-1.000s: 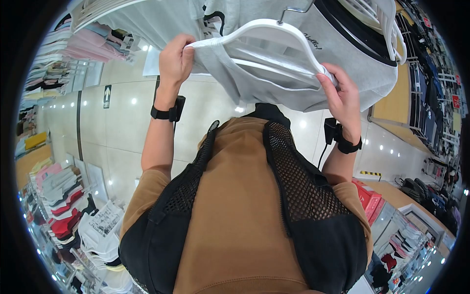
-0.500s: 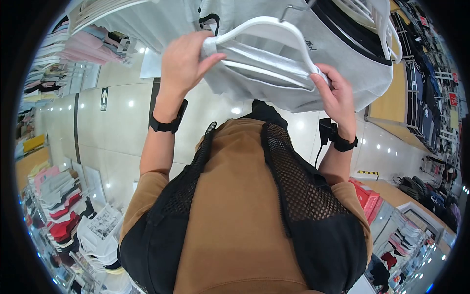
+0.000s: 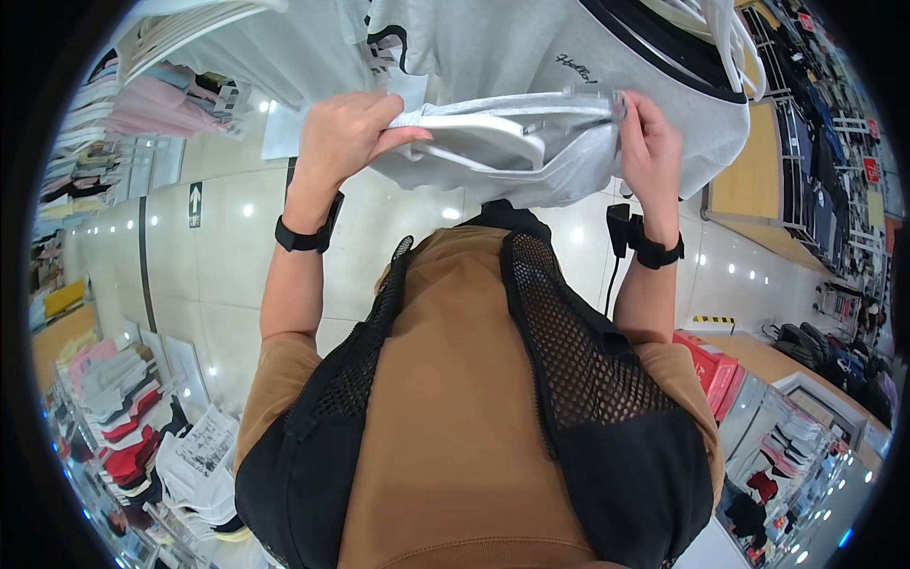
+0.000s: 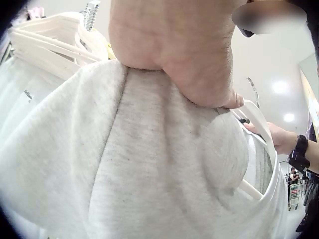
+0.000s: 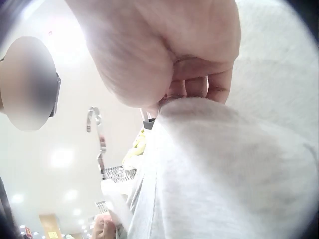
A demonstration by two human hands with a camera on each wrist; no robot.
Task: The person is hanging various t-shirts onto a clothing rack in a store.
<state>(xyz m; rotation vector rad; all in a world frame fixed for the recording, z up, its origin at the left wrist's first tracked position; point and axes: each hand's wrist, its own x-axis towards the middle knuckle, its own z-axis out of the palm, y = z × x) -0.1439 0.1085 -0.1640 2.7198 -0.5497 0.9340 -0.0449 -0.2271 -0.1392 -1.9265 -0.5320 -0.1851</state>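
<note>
A light grey shirt [image 3: 569, 175] is stretched between both hands in the head view. My left hand [image 3: 346, 137] grips one shoulder of it, over one end of a white hanger [image 3: 483, 128]. The hanger's other end sits inside the neck opening, away from the far shoulder. My right hand [image 3: 649, 147] pinches that other shoulder, fingers curled round the cloth, as the right wrist view also shows. The hanger's metal hook [image 5: 94, 119] appears in the right wrist view, beside the shirt. In the left wrist view, the left thumb [image 4: 234, 101] lies over the cloth near the hanger.
Just beyond the hands hangs a grey shirt with black trim and "Hello!" lettering [image 3: 576, 68]. White hangers [image 3: 185, 33] crowd the rack at upper left. A wooden panel [image 3: 754, 171] stands on the right, with red boxes [image 3: 706, 370] lower down.
The hanger has tipped over, and its right end has come out of the shirt's shoulder into the neck opening. My left hand has shifted inward and its grip changed; the right now holds cloth.
</note>
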